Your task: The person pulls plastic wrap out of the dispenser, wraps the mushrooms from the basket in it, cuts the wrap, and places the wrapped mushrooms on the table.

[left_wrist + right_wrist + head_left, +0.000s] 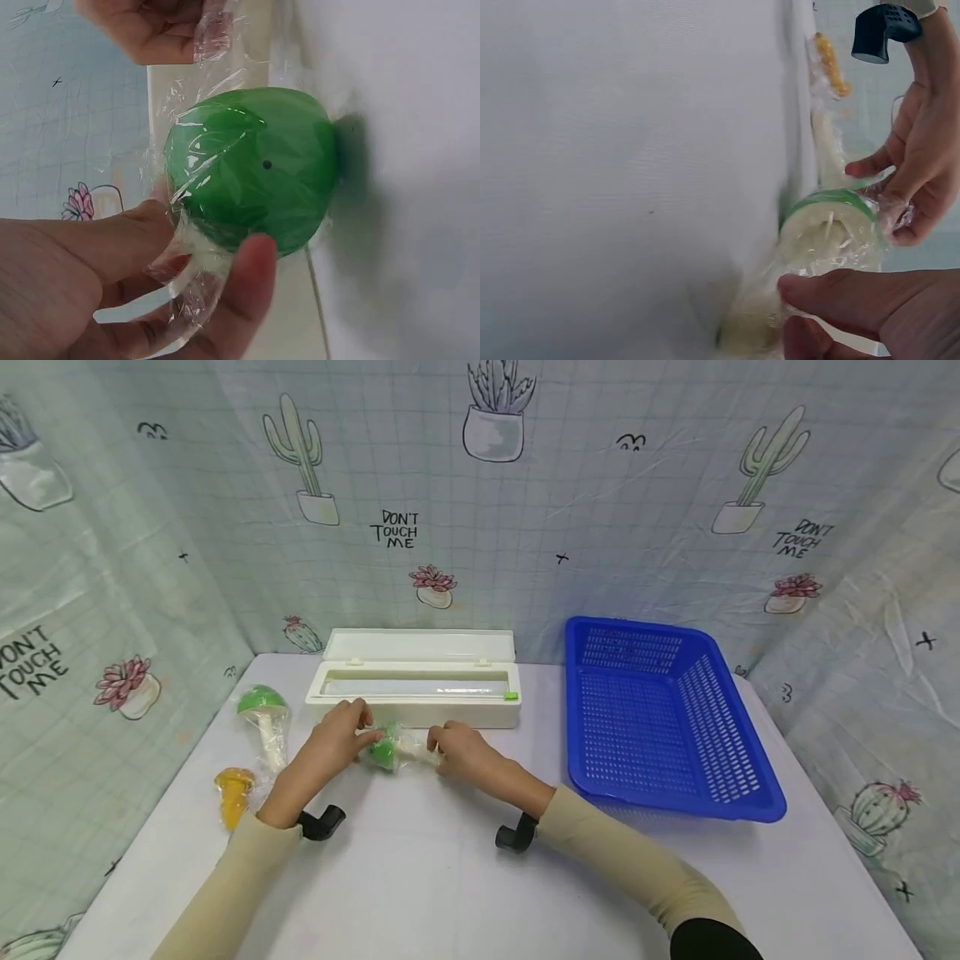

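Observation:
A toy mushroom (385,752) with a green cap and pale stem lies on its side, loosely covered in clear plastic film (201,300). My left hand (335,745) is at the cap end, its thumb and fingers pinching the film there. At the stem end, my right hand (472,756) grips the wrapped stem (751,319) between thumb and fingers. The left wrist view faces the rounded cap, which has a small dark dot. Just behind both hands is a white film dispenser box (416,717) with its lid raised.
To the left lie another film-wrapped green-capped mushroom (262,700) and a wrapped yellow mushroom (235,789). A blue plastic basket (609,727) stands on the right of the white table (442,893). A patterned cloth (555,510) hangs behind and at the sides.

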Tool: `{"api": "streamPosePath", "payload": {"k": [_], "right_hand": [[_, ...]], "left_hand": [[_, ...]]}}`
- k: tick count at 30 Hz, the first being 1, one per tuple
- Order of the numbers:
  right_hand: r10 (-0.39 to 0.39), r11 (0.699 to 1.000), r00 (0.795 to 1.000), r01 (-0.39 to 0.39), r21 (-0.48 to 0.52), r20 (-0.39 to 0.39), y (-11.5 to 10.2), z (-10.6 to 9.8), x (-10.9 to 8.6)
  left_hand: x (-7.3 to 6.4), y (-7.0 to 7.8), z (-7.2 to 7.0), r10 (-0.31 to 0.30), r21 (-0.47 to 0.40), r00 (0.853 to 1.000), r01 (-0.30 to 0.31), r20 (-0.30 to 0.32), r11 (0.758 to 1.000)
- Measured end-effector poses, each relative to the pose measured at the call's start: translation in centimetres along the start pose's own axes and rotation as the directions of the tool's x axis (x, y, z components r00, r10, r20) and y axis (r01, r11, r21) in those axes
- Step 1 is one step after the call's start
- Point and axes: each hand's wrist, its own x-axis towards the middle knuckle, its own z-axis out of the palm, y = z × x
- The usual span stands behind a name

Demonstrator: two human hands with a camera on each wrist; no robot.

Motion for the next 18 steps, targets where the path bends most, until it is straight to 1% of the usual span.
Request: {"api": "streamPosePath", "payload": {"k": [2,4,6,8,10,11,12,15,18], "right_hand": [[-0.003,1.0,1.0,0.003,-0.011,0.014,0.0,0.0,0.1],[0.005,1.0,1.0,-0.005,-0.009,0.024,-0.1,0.0,0.3],[0.018,1.0,0.999,-0.018,-0.02,0.032,-0.2,-0.1,0.4],[0.027,0.999,0.999,-0.025,-0.043,0.039,-0.2,-0.1,0.4],[0.039,0.998,0.998,-0.036,-0.054,0.053,-0.3,-0.1,0.4],[0.042,0.998,0.997,-0.039,-0.056,0.058,-0.2,-0.1,0.4],[0.046,0.998,0.997,-0.042,-0.053,0.064,-0.2,-0.1,0.4],[0.088,0.996,0.992,-0.09,0.02,0.086,0.0,-0.2,0.4],[0.105,0.991,0.993,-0.109,0.075,0.062,0.4,-0.3,0.4]], "left_hand": [[0.2,0.0,0.0,-0.017,-0.033,1.0,0.017,-0.01,0.999],[0.3,0.0,0.2,-0.007,-0.037,0.999,0.005,-0.051,0.999],[0.3,0.2,0.5,-0.015,-0.008,0.994,0.014,-0.108,1.0],[0.2,0.7,0.9,-0.018,0.036,0.986,0.025,-0.165,0.999],[-0.2,1.3,1.4,-0.019,0.078,0.979,0.036,-0.202,0.996],[-0.5,1.7,1.7,-0.016,0.101,0.977,0.038,-0.211,0.994],[-0.7,2.0,1.9,-0.005,0.127,0.977,0.032,-0.212,0.991],[-1.5,2.7,2.8,0.035,0.185,0.982,-0.001,-0.184,0.983],[-2.1,2.9,3.5,0.079,0.231,0.988,-0.046,-0.136,0.972]]}}
